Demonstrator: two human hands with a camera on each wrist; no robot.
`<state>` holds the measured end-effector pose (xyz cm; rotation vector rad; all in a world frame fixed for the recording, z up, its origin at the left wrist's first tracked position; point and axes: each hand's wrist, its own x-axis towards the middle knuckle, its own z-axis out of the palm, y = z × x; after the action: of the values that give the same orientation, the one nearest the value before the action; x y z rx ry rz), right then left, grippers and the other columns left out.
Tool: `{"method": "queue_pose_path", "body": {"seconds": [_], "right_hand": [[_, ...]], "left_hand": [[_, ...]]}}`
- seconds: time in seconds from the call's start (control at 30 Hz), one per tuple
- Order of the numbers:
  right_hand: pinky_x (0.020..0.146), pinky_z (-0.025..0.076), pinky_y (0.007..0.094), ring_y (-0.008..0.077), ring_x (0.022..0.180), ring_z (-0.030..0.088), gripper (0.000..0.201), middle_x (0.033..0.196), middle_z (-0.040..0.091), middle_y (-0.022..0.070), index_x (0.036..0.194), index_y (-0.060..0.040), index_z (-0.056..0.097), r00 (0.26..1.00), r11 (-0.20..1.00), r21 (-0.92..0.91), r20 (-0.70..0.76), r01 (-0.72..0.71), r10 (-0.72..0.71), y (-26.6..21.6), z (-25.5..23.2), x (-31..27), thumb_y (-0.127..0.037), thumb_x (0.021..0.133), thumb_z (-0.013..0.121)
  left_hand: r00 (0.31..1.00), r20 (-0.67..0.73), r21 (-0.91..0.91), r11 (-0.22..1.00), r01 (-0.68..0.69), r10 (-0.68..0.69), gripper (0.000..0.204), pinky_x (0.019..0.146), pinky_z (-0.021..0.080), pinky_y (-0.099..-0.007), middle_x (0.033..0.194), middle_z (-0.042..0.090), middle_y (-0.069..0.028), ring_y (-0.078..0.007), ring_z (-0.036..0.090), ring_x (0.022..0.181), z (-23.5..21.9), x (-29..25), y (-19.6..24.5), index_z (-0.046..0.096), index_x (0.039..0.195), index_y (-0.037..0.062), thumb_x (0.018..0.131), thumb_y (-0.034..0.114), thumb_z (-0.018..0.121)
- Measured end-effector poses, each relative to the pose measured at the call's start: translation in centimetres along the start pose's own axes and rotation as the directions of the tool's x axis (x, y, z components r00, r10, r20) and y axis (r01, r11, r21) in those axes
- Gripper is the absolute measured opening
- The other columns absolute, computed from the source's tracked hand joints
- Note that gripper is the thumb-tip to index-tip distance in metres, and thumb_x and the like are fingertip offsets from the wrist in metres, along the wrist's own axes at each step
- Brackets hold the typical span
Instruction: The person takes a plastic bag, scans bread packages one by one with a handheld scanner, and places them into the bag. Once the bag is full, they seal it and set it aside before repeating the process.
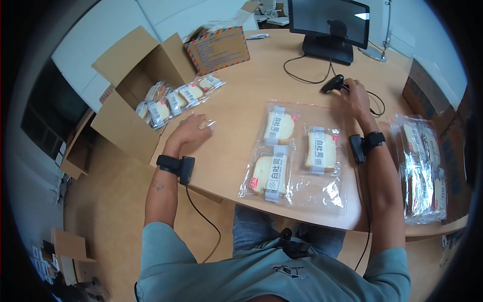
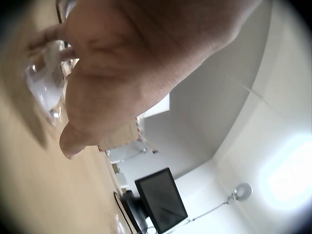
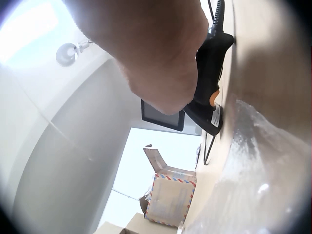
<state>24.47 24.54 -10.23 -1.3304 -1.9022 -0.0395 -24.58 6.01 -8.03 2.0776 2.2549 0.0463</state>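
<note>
On the table's right side my right hand grips the handle of a black barcode scanner. Its orange trigger and head stick out beyond the hand in the right wrist view, close over the tabletop. My left hand is over the left part of the table, its fingers pinching a small piece of clear plastic, blurred in the left wrist view. Between the hands lies a large clear bag with three wrapped bread slices on it, labels up.
An open carton lies at left, wrapped bread spilling from its mouth. Behind it stands a striped-edge box. A monitor is at the back, with a cable on the table. More bagged bread is at far right, beside a carton.
</note>
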Motion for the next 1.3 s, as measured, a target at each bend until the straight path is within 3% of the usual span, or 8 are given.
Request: {"method": "queue_pose_path", "body": {"seconds": [0.17, 0.37, 0.57, 0.83, 0.87, 0.9, 1.0, 1.3], "right_hand": [[0.088, 0.047, 0.0480, 0.0391, 0.103, 0.059, 0.030, 0.109, 0.063, 0.0191, 0.111, -0.0045, 0.063, 0.995, 0.994, -0.082, -0.060, 0.072, -0.077, 0.8, 1.1, -0.6, -0.013, 0.083, 0.068], [0.092, 0.046, 0.0475, 0.0389, 0.109, 0.057, 0.038, 0.114, 0.060, 0.0184, 0.120, -0.0060, 0.057, 0.997, 0.992, -0.120, -0.055, 0.049, -0.055, 1.1, 1.4, -1.0, -0.013, 0.084, 0.068], [0.095, 0.044, 0.0482, 0.0382, 0.109, 0.056, 0.040, 0.113, 0.059, 0.0186, 0.123, -0.0059, 0.055, 0.997, 0.995, -0.073, 0.029, -0.069, 0.071, 1.5, 1.7, -0.8, -0.018, 0.087, 0.065], [0.089, 0.043, 0.0489, 0.0356, 0.113, 0.057, 0.045, 0.119, 0.059, 0.0169, 0.127, -0.0060, 0.052, 0.986, 0.978, -0.174, 0.097, -0.115, 0.133, 1.7, 1.9, -0.7, -0.012, 0.084, 0.067], [0.089, 0.043, 0.0489, 0.0356, 0.113, 0.057, 0.045, 0.119, 0.059, 0.0169, 0.127, -0.0060, 0.052, 0.986, 0.977, -0.180, 0.097, -0.116, 0.135, 1.7, 1.8, -0.6, -0.012, 0.084, 0.067], [0.088, 0.044, 0.0492, 0.0359, 0.112, 0.058, 0.044, 0.117, 0.060, 0.0170, 0.126, -0.0063, 0.052, 0.987, 0.974, -0.202, 0.101, -0.102, 0.124, 1.5, 1.8, -0.6, -0.013, 0.084, 0.066], [0.086, 0.045, 0.0493, 0.0367, 0.109, 0.059, 0.044, 0.113, 0.061, 0.0173, 0.125, -0.0067, 0.051, 0.989, 0.973, -0.200, 0.062, -0.117, 0.132, 1.2, 2.1, -0.5, -0.017, 0.085, 0.067], [0.088, 0.049, 0.0448, 0.0348, 0.104, 0.064, 0.059, 0.112, 0.064, 0.0186, 0.121, -0.0061, 0.057, 0.971, 0.976, -0.007, -0.100, -0.218, 0.216, 0.2, 0.3, -0.2, -0.040, 0.078, 0.076]], "left_hand": [[0.946, 0.025, -0.323, 0.898, -0.298, 0.322, 0.082, 0.116, 0.031, -0.0431, 0.147, 0.046, -0.0269, -0.0377, 0.042, 0.137, -0.6, 3.3, 3.7, 0.049, 0.143, 0.0031, 0.078, 0.047, 0.073], [0.902, 0.232, 0.029, 0.924, -0.382, 0.365, 0.087, 0.122, 0.019, -0.0431, 0.157, 0.031, -0.0233, -0.0382, 0.025, 0.148, -2.2, 4.0, 5.7, 0.040, 0.150, 0.0098, 0.076, 0.037, 0.077], [0.818, 0.146, -0.166, 0.829, -0.534, 0.556, 0.084, 0.120, 0.025, -0.0396, 0.155, 0.035, -0.0231, -0.0350, 0.032, 0.145, -0.9, 6.6, 6.8, 0.040, 0.149, 0.0050, 0.078, 0.030, 0.076], [0.959, -0.012, -0.621, 0.749, -0.230, 0.284, 0.049, 0.101, 0.049, -0.0337, 0.126, 0.064, -0.0125, -0.0233, 0.063, 0.114, -1.5, 8.4, 6.3, 0.052, 0.137, -0.0009, 0.091, 0.017, 0.059], [0.994, -0.028, -0.715, 0.693, -0.096, 0.108, 0.042, 0.098, 0.051, -0.0319, 0.122, 0.065, -0.0107, -0.0209, 0.065, 0.110, -1.6, 8.8, 6.1, 0.054, 0.134, -0.0001, 0.095, 0.017, 0.056], [0.964, -0.184, -0.981, 0.031, -0.193, 0.192, 0.038, 0.101, 0.050, -0.0404, 0.126, 0.063, -0.0153, -0.0259, 0.063, 0.116, -0.3, 9.2, 6.9, 0.054, 0.131, 0.0018, 0.098, 0.019, 0.054], [0.939, -0.125, -0.881, -0.472, 0.043, 0.320, 0.042, 0.103, 0.048, -0.0536, 0.132, 0.060, -0.0172, -0.0337, 0.059, 0.122, -0.1, 11.2, 10.2, 0.049, 0.137, 0.0024, 0.099, 0.021, 0.053], [0.803, 0.007, -0.766, -0.513, 0.387, 0.596, 0.046, 0.094, 0.053, -0.0587, 0.132, 0.060, -0.0164, -0.0367, 0.059, 0.121, 2.6, 15.5, 18.8, 0.047, 0.139, 0.0058, 0.098, 0.024, 0.056]]}}
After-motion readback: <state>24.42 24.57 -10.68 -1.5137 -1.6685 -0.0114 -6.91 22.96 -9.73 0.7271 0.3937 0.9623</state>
